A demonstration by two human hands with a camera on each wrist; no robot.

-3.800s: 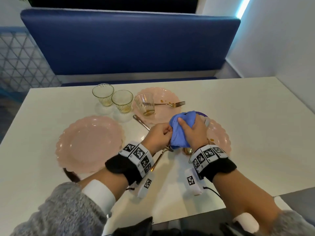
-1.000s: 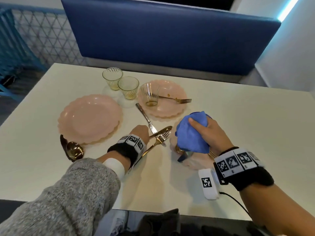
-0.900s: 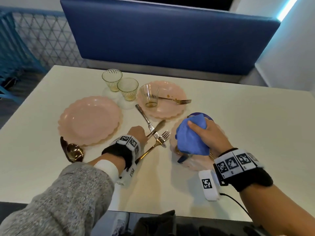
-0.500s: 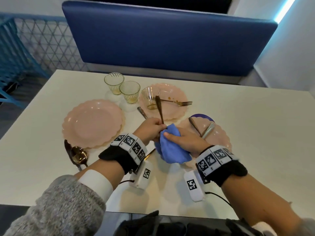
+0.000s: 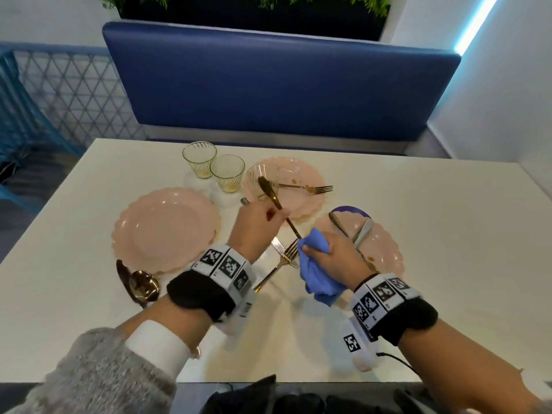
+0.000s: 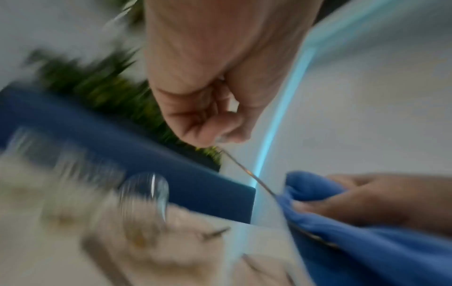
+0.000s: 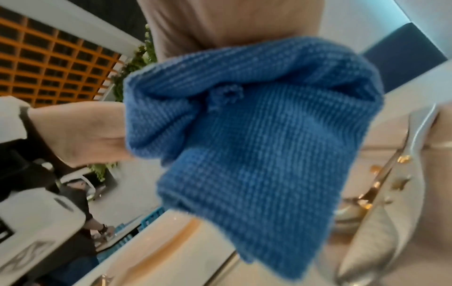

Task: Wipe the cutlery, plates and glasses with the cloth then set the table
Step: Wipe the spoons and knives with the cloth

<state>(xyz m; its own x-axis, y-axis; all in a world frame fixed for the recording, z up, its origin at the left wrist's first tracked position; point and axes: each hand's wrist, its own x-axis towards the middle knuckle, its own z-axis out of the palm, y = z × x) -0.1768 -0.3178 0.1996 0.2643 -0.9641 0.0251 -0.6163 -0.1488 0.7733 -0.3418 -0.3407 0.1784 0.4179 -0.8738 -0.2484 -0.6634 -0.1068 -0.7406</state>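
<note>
My left hand pinches a gold knife and holds it slanted above the table. Its lower end is wrapped in the blue cloth, which my right hand grips around it. In the left wrist view the thin shaft runs from my fingers into the cloth. The cloth fills the right wrist view. There are three pink plates: left, far and right. Three glasses stand at the back.
A gold fork lies on the far plate. Silver cutlery lies on the right plate. Another gold fork and a silver knife lie on the white table. A gold spoon sits by the left plate. A blue bench stands behind.
My left hand took the gold knife off the table and raised it. My right hand brought the cloth over from the right plate and has slid it down the shaft, away from my left hand.
</note>
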